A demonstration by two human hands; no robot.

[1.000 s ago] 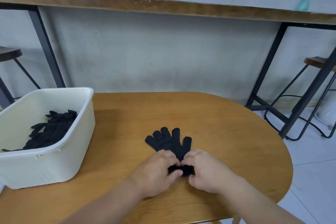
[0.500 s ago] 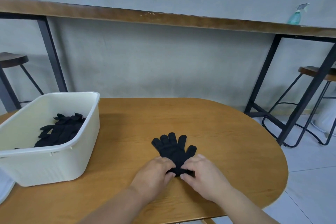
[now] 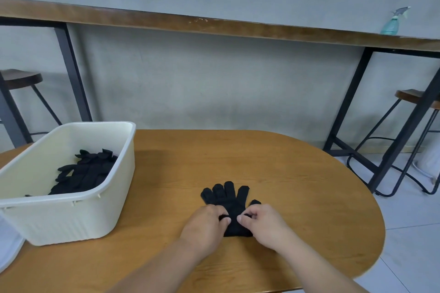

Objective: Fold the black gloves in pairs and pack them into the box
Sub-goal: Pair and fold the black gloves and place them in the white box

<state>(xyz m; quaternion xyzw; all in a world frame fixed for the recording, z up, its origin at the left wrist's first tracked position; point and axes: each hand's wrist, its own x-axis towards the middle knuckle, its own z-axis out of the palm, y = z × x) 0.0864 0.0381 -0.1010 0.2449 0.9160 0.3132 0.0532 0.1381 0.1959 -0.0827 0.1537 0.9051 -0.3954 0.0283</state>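
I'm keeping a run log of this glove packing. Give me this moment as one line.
stage: folding | left hand: pinching black gloves | right hand: pinching too | gloves: flat on table | box: holds other gloves

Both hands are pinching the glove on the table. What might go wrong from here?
1. The left hand and right hand pinch small bits of the glove; the fold may come out crooked.
2. The box already holds gloves lying loose; a folded pair dropped in may unfold.

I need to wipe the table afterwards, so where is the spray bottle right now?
In the head view, the spray bottle stands at the far right on the long wooden counter against the wall, above the right-hand stool.
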